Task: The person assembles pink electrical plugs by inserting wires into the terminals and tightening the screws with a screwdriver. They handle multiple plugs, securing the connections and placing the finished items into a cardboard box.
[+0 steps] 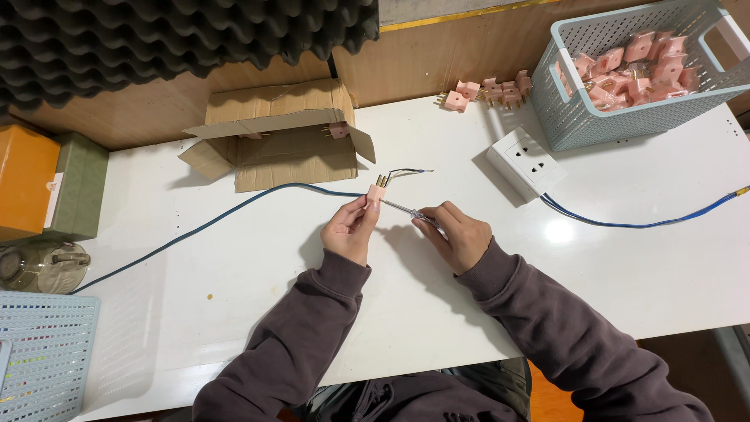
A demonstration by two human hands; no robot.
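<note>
Left hand (pixel 348 229): fingers pinching one pink plug piece (pixel 376 192) with brass prongs, near the middle of the tabletop (pixel 234 273). Right hand (pixel 457 233): curled closed around one screwdriver (pixel 408 211), its tip touching the plug piece. One blue cable (pixel 195 230) is running from the plug piece toward the left edge, bare wire ends sticking out above. One white socket block (pixel 526 162) is lying toward the back right; one pale blue basket (pixel 582 117) of pink plug pieces is sitting in the back right corner. One cardboard box (pixel 281 137) is lying open at the back edge.
</note>
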